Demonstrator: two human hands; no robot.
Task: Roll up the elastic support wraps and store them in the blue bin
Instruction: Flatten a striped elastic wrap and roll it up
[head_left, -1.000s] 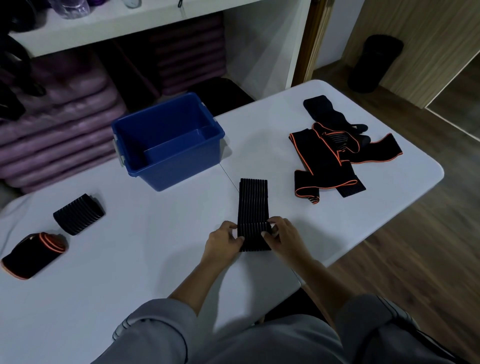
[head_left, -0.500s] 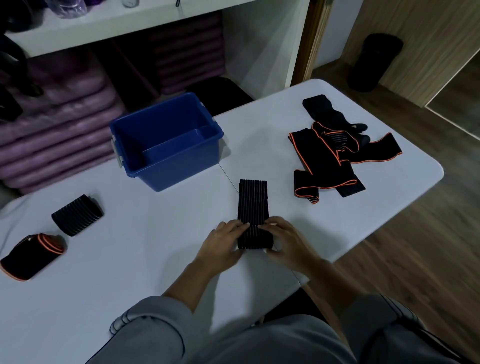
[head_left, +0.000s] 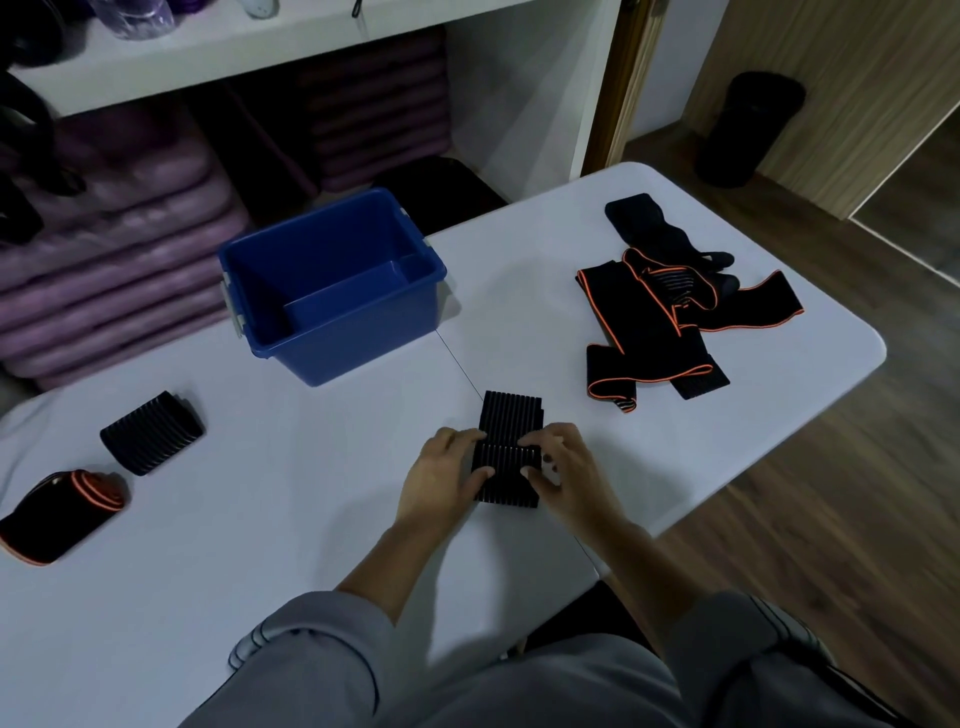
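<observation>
Head view: the left hand (head_left: 441, 480) and right hand (head_left: 569, 475) both clasp one half-rolled ribbed wrap (head_left: 511, 415) near the table's (head_left: 311, 530) front edge. One blue bin (head_left: 358, 345) stands by the far edge. Two finished rolls lie at the left edge: a ribbed roll (head_left: 153, 434) and an orange-trimmed roll (head_left: 62, 512). The loose tangle (head_left: 660, 332) near the right corner defies counting.

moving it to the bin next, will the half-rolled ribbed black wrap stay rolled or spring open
Likely floppy: the ribbed wrap has its unrolled tail flat on the table. It may spring open if released; the left hand and right hand both grip the roll.
</observation>
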